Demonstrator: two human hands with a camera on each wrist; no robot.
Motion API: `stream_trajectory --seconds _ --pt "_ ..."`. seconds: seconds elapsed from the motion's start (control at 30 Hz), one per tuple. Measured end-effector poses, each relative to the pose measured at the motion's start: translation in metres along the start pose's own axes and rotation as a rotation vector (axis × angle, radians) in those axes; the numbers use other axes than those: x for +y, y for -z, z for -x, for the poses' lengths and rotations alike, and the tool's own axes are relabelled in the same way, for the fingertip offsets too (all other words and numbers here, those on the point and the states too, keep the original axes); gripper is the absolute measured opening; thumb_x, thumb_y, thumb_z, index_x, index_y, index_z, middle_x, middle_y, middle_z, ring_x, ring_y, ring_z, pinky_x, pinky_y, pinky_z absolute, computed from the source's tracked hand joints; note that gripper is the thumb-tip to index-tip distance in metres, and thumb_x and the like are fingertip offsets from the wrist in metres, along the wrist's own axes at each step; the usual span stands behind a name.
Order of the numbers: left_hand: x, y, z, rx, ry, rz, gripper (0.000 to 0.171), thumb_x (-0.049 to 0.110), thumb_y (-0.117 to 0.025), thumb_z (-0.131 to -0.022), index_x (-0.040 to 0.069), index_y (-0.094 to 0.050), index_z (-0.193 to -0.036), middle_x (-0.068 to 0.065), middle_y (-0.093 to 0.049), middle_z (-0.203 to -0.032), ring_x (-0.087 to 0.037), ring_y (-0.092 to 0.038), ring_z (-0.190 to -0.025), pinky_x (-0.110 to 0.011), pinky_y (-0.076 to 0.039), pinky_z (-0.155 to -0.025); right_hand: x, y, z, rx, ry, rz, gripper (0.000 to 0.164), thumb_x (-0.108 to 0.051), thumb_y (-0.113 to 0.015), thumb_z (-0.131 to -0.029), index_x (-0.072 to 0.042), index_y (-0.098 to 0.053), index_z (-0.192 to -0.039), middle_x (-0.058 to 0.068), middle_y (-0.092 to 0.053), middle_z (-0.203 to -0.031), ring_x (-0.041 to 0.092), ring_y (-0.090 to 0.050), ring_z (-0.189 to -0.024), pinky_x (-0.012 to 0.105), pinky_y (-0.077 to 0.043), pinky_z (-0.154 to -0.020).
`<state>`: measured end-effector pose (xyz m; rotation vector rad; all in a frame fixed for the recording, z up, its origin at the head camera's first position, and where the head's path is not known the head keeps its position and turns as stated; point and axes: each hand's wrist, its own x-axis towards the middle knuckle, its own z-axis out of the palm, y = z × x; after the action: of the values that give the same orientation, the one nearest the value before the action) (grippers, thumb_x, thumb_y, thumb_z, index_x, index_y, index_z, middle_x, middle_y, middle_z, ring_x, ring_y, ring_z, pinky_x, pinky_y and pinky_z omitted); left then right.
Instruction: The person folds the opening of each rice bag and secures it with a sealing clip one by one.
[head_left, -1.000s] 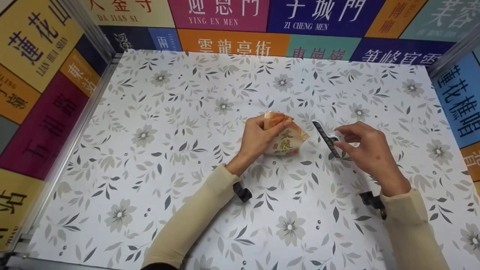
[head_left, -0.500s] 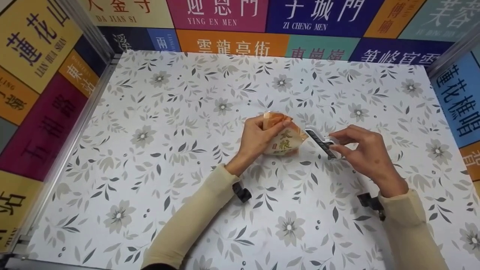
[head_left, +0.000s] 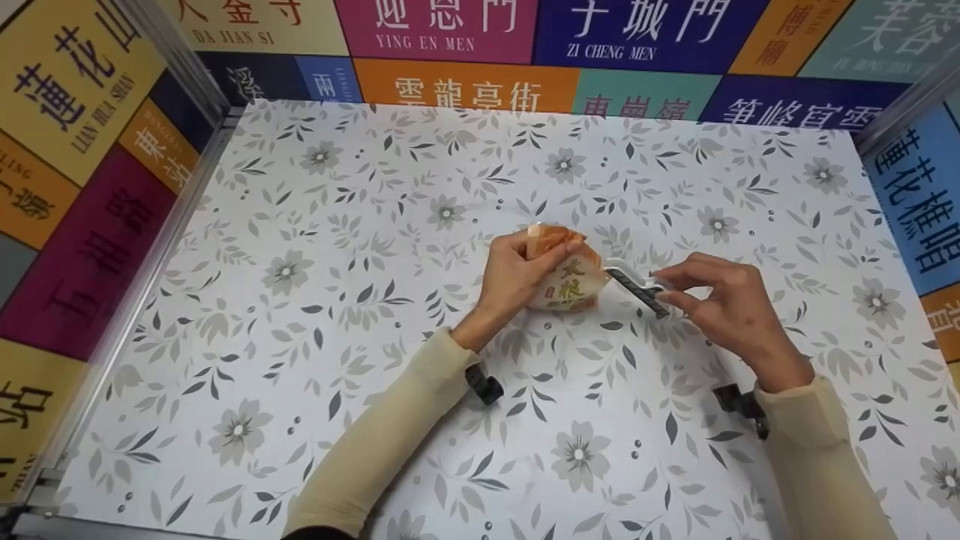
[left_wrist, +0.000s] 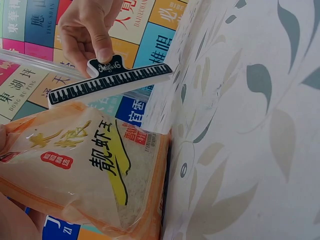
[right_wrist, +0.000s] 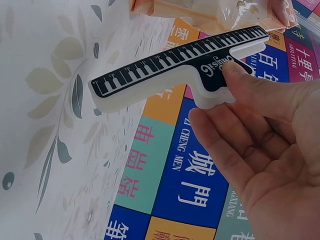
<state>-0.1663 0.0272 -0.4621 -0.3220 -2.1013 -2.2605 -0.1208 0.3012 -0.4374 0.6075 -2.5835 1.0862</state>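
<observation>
My left hand (head_left: 508,276) grips the upper part of a small orange and cream plastic bag of rice (head_left: 571,289), which stands on the table. Pale grains show through its lower part in the left wrist view, where the bag (left_wrist: 75,150) fills the lower left. A black and white clip (head_left: 636,291) with a piano-key pattern is pinched between the thumb and fingers of my right hand (head_left: 731,307). In the right wrist view the thumb presses the tab of the clip (right_wrist: 175,59). The clip's far end is close to the bag's right edge; whether they touch, I cannot tell.
A white tabletop (head_left: 360,450) with a grey flower pattern lies under both hands. Colourful panels (head_left: 465,86) with large lettering stand along the back and both sides. A dark wrist mount (head_left: 484,386) sits at the left cuff, another (head_left: 741,405) at the right.
My right hand has moved the clip left, up to the bag's right side, and the clip has tilted flatter. The left hand and the bag have stayed almost still.
</observation>
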Motion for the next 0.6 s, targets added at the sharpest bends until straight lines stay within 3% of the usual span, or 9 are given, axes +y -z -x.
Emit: stream_trajectory --seconds 0.3,0.6 --pt "-0.001 0.000 0.000 -0.019 0.021 0.017 0.024 0.019 -0.082 -0.091 0.004 -0.080 -0.109 -0.010 -0.082 -0.105 -0.010 -0.077 -0.085 -0.030 -0.064 -0.079 0.004 -0.002 -0.005 -0.036 -0.011 0.032 0.028 0.012 -0.087 -0.073 -0.005 -0.082 -0.095 0.006 -0.077 -0.085 -0.019 -0.063 -0.084 0.002 -0.047 -0.071" --pt "0.000 -0.001 0.000 -0.037 0.041 0.025 0.025 0.018 -0.080 -0.093 0.003 -0.079 -0.114 -0.013 -0.081 -0.111 -0.017 -0.079 -0.091 -0.032 -0.065 -0.082 0.007 0.001 -0.013 -0.103 -0.080 -0.065 0.029 0.007 -0.087 -0.077 -0.011 -0.083 -0.099 0.007 -0.078 -0.089 -0.013 -0.069 -0.086 0.005 -0.051 -0.073"
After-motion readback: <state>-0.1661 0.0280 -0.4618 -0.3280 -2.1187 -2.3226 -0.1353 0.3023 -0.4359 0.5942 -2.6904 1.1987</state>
